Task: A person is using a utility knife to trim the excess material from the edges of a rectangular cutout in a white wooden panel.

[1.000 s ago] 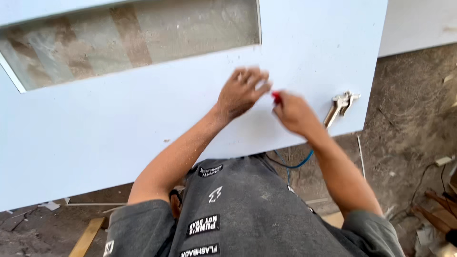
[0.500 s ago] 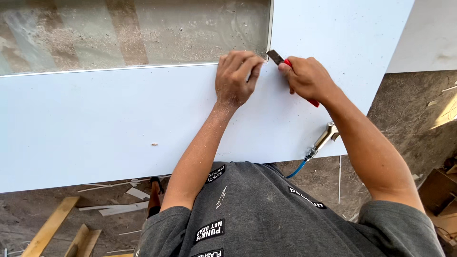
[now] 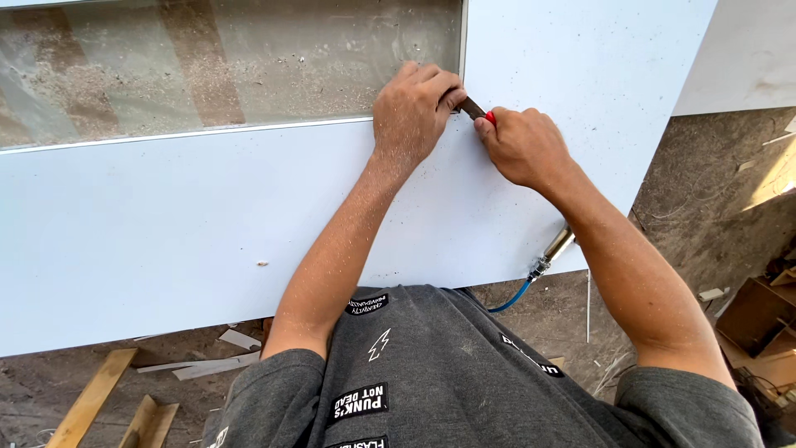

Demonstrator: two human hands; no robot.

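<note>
head view: left hand [image 3: 414, 112] curls its fingers at the glass corner of the white panel [image 3: 207, 224]; right hand [image 3: 522, 145] grips a red-handled tool [image 3: 479, 110] there. the tool looks light and stiff, best held by the handle; the glass [image 3: 232, 66] is likely fragile

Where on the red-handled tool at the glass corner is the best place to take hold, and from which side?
Grip the red-handled tool by its red handle, from the right. The dark blade end points left into the corner of the glass opening, under the left hand; the right hand already wraps the handle, so only a sliver of red shows.
</note>
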